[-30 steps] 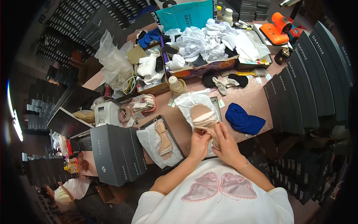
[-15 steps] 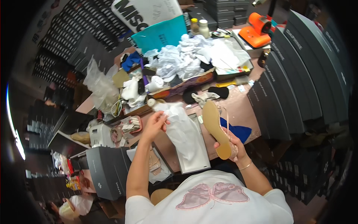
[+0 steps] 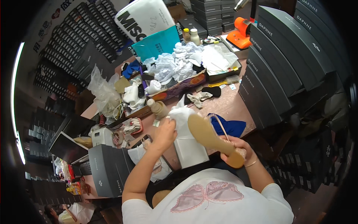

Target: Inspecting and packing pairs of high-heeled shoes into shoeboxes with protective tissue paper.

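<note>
A sandal (image 3: 207, 135) with a tan sole and thin strap is gripped around its heel by my right hand (image 3: 238, 148). The sole faces up and the toe points far left. My left hand (image 3: 166, 132) is closed on white tissue paper (image 3: 181, 116) at the far end of a shoebox (image 3: 192, 154). Bunched paper lies over that end, while the white inside of the near end shows. The sandal's toe hangs over the box's right side. Left of it, partly behind my left forearm, another box holds white paper (image 3: 158, 170) and a pinkish item.
Dark shoeboxes (image 3: 268, 86) are stacked at the right, with more (image 3: 106, 168) at the left. A bottle (image 3: 158, 108), a blue cloth (image 3: 229, 126) and a bin of crumpled paper (image 3: 171, 65) lie beyond my hands. A white label printer (image 3: 102, 137) stands at the left.
The tissue paper has been drawn back to the far end, baring the near inside of the box. My left hand has closed on it. The sandal has shifted nearer and tilted toward the left.
</note>
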Demonstrator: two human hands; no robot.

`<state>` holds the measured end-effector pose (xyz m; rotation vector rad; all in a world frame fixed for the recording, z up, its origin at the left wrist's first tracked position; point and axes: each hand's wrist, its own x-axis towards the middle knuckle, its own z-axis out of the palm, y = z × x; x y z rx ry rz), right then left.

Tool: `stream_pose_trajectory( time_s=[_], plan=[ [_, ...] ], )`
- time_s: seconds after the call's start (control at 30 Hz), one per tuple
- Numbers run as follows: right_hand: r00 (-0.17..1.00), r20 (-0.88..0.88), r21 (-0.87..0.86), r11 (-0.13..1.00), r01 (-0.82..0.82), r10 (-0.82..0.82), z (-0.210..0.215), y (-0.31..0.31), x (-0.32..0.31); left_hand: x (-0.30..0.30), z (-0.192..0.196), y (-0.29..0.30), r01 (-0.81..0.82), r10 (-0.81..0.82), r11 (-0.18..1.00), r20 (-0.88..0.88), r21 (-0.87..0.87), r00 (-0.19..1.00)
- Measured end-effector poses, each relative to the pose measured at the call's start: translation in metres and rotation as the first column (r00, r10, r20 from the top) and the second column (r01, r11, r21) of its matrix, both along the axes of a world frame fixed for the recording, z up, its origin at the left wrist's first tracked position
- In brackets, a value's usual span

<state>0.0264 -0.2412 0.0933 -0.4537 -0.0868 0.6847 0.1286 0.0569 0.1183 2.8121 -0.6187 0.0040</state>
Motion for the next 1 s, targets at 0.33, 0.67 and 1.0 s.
stream_pose_trajectory(
  time_s=[0.33, 0.67, 1.0],
  plan=[
    [0.626, 0.724, -0.690, 0.314, 0.653, 0.289, -0.014, 0.078, -0.052, -0.084, 0.017, 0.032, 0.312, -0.298, 0.924, 0.097, -0.220, 0.950],
    [0.958, -0.220, -0.407, 0.910, 0.081, -0.184, -0.038, 0.080, -0.033, -0.127, 0.016, -0.021, 0.337, -0.392, 0.839, -0.047, -0.428, 0.919],
    [0.934, -0.191, -0.479, 0.859, 0.179, -0.301, -0.075, 0.041, 0.020, -0.104, -0.002, -0.107, 0.353, -0.429, 0.801, -0.051, -0.483, 0.902]
  ],
)
